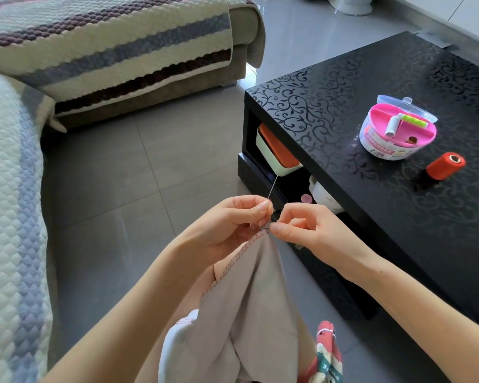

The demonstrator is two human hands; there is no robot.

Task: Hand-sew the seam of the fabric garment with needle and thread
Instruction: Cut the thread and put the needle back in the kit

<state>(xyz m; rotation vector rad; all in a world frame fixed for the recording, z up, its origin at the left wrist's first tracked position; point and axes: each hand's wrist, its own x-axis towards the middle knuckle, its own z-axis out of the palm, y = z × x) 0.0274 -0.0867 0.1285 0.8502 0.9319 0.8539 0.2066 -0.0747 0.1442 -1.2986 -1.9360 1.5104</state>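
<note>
A beige fabric garment [249, 299] hangs from both hands over my lap, with a line of red stitches [233, 261] along its left edge. My left hand [233, 219] pinches the top of the seam together with a thin needle [271, 187], which sticks up and to the right from its fingertips. My right hand [307, 228] pinches the fabric's top edge just right of the needle. The two hands almost touch. The thread is too thin to make out.
A black patterned coffee table [371, 87] stands to the right, bearing a round pink sewing kit [396, 131] and an orange-red thread spool [444, 165]. An orange-lidded box [277, 150] sits on its lower shelf. A quilted striped sofa [11, 189] lies left, grey floor tiles between.
</note>
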